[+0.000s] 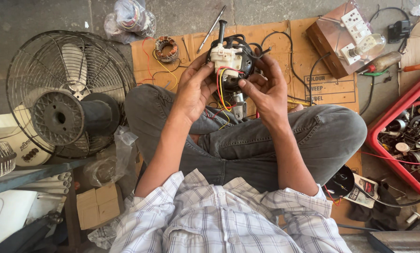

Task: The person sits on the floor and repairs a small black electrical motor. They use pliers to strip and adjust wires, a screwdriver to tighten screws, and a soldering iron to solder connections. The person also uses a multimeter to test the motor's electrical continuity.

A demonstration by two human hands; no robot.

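I sit cross-legged on the floor and hold a black fan motor (235, 63) above my knees with both hands. A white plastic switch block (225, 56) sits on its upper part, and a black shaft sticks up from it. Red and yellow wires (220, 89) hang down from the motor between my hands. My left hand (194, 86) grips the motor's left side, thumb by the white block. My right hand (265, 86) holds the right side, with thumb and fingers pinching at the wires.
A caged fan head (69, 91) lies at my left. On the cardboard sheet (308, 70) ahead lie a copper stator winding (166, 48) and a screwdriver (211, 29). A wooden switch board with a bulb (350, 35) is at the far right. A red crate of parts (402, 136) stands right.
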